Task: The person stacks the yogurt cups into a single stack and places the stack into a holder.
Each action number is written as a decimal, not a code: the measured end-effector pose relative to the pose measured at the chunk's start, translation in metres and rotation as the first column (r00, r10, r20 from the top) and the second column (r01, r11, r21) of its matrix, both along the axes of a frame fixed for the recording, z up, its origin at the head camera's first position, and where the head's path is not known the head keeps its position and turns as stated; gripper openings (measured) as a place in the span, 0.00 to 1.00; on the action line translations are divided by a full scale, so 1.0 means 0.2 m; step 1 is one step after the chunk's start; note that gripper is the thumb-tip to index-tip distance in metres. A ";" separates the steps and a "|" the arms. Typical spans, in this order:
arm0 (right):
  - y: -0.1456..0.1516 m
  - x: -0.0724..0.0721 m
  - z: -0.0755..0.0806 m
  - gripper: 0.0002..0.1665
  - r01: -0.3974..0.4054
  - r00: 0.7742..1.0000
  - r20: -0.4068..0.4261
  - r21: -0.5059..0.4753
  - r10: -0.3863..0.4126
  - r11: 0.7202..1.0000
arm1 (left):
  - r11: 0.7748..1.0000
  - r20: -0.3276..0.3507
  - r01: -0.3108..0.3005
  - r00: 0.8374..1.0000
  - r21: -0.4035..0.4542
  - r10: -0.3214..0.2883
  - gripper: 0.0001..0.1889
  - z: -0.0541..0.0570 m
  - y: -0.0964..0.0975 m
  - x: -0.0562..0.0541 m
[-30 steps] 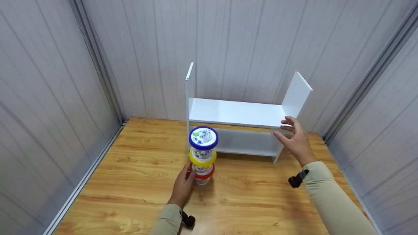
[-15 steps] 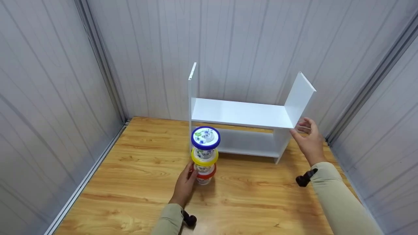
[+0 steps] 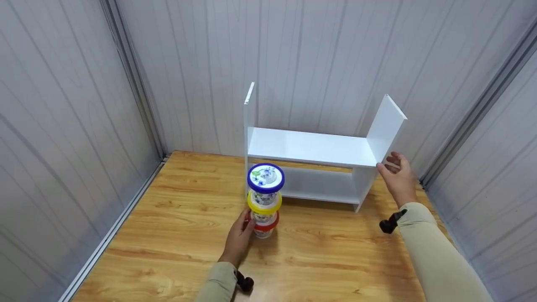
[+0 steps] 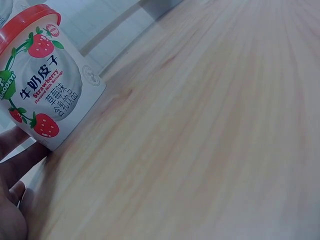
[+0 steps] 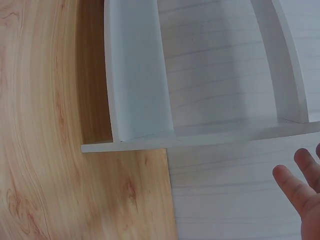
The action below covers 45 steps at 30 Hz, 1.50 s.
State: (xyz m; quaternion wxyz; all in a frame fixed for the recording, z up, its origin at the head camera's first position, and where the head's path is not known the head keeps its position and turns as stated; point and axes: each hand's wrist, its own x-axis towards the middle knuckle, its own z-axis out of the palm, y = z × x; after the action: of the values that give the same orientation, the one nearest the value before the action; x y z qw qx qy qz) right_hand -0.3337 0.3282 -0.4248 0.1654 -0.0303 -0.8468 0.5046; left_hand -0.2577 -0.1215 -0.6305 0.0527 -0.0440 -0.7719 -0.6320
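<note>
Three lidded milk-drink cups stand stacked on the wooden table [image 3: 319, 251]. The blue-lidded cup [image 3: 265, 178] is uppermost, the yellow-lidded cup [image 3: 264, 209] in the middle, and the red-lidded strawberry milk cup [image 4: 50, 85] at the bottom. My left hand [image 3: 238, 239] holds the bottom cup by its left side; part of the grip is hidden. At the right panel of the white shelf [image 3: 310, 147], my right hand [image 3: 397, 178] has its thumb near the front edge. Its fingers [image 5: 295, 187] are spread outside that panel in the right wrist view.
The two-level shelf stands behind the cups, its side panels rising above the upper board [image 3: 310, 147]. Pale panelled walls [image 3: 319, 63] enclose the table at the back and both sides. A metal rail [image 3: 113, 243] runs along the left edge.
My right hand has moved rightward from in front of the shelf to outside its right panel. My left hand and the stacked cups stay in place; the head view has shifted slightly.
</note>
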 end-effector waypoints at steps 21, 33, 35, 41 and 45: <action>-0.09 -0.08 -0.03 0.47 0.093 0.994 0.066 -0.010 -0.092 0.996 | 0.999 -0.019 -0.010 1.000 0.040 0.011 0.31 0.02 0.01 0.01; -0.11 -0.10 -0.05 0.47 0.124 0.988 0.094 0.017 -0.125 0.992 | 1.000 -0.011 -0.012 1.000 0.015 0.012 0.32 0.03 0.01 0.04; -0.11 -0.10 -0.05 0.47 0.125 0.987 0.096 0.014 -0.126 0.992 | 1.000 -0.021 -0.013 1.000 0.019 0.014 0.33 0.03 0.02 0.04; -0.12 -0.10 -0.05 0.45 0.129 0.989 0.072 -0.033 -0.126 0.991 | 0.996 -0.032 0.009 0.999 0.087 -0.007 0.40 0.02 0.02 0.05; -0.14 -0.10 -0.06 0.45 0.135 0.989 0.074 -0.090 -0.128 0.987 | 0.993 0.011 0.016 1.000 0.116 -0.018 0.52 0.04 0.02 0.04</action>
State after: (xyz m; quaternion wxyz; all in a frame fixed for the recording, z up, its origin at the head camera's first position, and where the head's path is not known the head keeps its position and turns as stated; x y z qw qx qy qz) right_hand -0.3545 0.3007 -0.4368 0.1677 -0.1112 -0.8232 0.5309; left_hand -0.2494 -0.1176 -0.6232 0.0452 -0.0437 -0.7340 -0.6763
